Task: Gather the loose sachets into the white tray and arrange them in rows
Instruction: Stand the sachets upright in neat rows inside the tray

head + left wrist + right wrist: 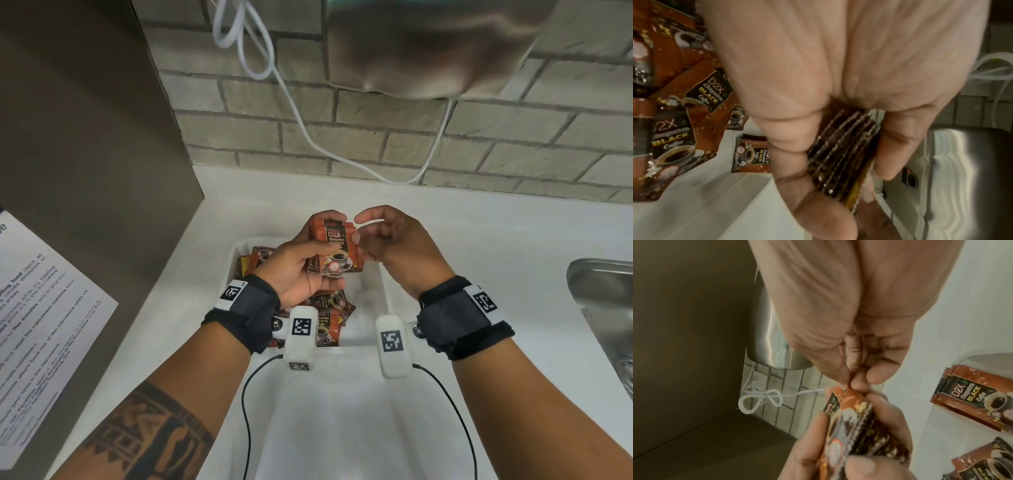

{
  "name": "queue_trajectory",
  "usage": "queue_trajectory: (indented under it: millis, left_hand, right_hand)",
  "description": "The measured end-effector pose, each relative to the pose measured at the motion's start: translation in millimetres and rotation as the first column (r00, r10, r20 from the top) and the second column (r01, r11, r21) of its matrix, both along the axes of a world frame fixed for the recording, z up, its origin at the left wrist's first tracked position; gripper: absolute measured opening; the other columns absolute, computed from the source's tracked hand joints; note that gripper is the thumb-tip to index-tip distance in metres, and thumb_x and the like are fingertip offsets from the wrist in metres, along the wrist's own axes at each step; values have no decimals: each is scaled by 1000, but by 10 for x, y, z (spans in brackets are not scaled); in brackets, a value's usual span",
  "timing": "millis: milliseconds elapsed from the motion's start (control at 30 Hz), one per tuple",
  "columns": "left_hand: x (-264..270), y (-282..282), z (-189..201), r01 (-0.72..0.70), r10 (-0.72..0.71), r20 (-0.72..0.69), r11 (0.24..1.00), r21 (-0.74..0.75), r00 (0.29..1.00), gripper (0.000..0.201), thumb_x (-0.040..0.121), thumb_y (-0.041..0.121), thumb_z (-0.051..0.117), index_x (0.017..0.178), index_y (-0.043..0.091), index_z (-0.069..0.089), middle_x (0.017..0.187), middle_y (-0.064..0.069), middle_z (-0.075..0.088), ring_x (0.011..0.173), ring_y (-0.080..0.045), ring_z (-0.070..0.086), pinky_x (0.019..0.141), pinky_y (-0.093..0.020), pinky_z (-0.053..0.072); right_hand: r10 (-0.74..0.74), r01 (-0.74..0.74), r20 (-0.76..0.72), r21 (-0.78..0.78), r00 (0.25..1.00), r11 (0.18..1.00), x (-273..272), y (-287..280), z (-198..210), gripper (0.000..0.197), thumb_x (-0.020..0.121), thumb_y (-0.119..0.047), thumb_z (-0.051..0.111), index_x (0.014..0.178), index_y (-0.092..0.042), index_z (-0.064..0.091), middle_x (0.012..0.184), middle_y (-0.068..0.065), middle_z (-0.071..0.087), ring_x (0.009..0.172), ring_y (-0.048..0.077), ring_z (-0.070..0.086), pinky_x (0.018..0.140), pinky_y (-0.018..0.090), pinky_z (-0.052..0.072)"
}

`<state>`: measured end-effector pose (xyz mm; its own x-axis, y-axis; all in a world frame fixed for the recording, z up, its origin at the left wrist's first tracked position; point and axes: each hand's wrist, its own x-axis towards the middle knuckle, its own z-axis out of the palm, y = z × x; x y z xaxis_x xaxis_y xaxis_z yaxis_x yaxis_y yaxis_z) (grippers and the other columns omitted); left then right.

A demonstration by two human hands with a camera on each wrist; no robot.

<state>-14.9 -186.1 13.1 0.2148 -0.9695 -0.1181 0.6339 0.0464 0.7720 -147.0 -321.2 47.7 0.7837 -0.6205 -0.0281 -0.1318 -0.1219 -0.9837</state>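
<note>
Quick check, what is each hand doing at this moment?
Left hand: grips a stack of brown coffee sachets.
Right hand: fingertips pinch the top edge of that stack.

"D2X", "BLACK" and "Coffee" on the brown sachets [674, 142] lying in the tray, "D2X" on the front sachet of the held stack [334, 248], printed notice [44, 308] at left with "five minutes" legible, remaining print too small
</note>
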Motion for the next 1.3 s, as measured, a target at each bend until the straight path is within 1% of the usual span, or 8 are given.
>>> queue_trajectory:
  millis: [167, 300, 433, 533, 700, 867, 1100, 1300]
  left_hand:
    - [42, -28, -37, -62, 59, 80, 997, 41, 995, 45, 85, 6, 61, 127, 21, 52, 118, -19, 57, 91, -33, 60, 57, -31, 51]
    - [65, -20, -45, -40, 28, 197, 998, 55, 980, 40, 83, 4, 66, 117, 23, 55, 110, -13, 59, 78, -25, 63, 56, -29, 49]
    - [110, -13, -76, -37, 13, 270, 996, 84, 963, 50, 78, 1, 75, 117, 25, 55, 112, -13, 62, 87, -25, 64, 56, -28, 48]
    - [109, -53, -93, -85, 31, 406, 990, 115, 913, 53, 75, -6, 76, 115, 22, 55, 101, -16, 63, 81, -28, 64, 54, -27, 48]
    - [122, -101, -100, -136, 11, 590, 976, 167, 808, 42, 87, -6, 72, 118, 16, 53, 97, -11, 66, 73, -22, 62, 53, -29, 45]
    - [300, 36, -152, -173, -101, 656, 925, 339, 748, 26, 93, 8, 69, 114, 19, 59, 100, -6, 69, 76, -23, 64, 55, -31, 48]
    - [161, -148, -147, 20, -511, 496, 711, 703, 702, 28, 90, 6, 69, 116, 15, 65, 98, -15, 74, 67, -22, 63, 49, -27, 48]
    - [-2, -533, -246, 113, -520, 308, 629, 769, 797, 12, 89, 5, 67, 92, -5, 72, 105, -27, 72, 84, -30, 62, 93, -46, 51]
  right_hand:
    - [20, -27, -60, -115, 998, 993, 19, -7, 7, 16, 86, -11, 75, 100, -17, 69, 84, 8, 74, 80, 37, 70, 81, 54, 59]
    - [36, -78, -149, -290, 988, 954, 74, -75, 8, 15, 81, -18, 81, 92, -22, 71, 82, 0, 72, 69, 17, 68, 75, 41, 58]
    - [53, -107, -174, -318, 983, 942, 94, -139, 51, 11, 83, -16, 80, 89, -22, 72, 80, -2, 71, 71, 29, 70, 68, 45, 60]
    - [67, -137, -194, -378, 979, 916, 115, -183, 79, 6, 84, -24, 79, 83, -24, 72, 78, -5, 71, 71, 18, 70, 64, 34, 58]
    - [92, -200, -256, -440, 962, 875, 125, -276, 98, 7, 85, -14, 75, 83, -21, 73, 79, -4, 71, 74, 10, 63, 76, 31, 52]
    - [-23, -183, -337, -565, 941, 804, 114, -434, 119, 8, 87, -15, 71, 84, -22, 73, 79, -11, 70, 74, 4, 60, 67, 11, 43]
    - [-76, -249, -539, -503, 839, 828, 275, -597, -190, 9, 88, -16, 68, 87, -21, 76, 79, -15, 64, 82, 8, 58, 62, 13, 37]
    - [-82, -411, -699, -507, 711, 758, 422, -589, -354, 18, 89, -18, 62, 90, -20, 80, 97, -7, 69, 98, 15, 62, 81, 23, 45]
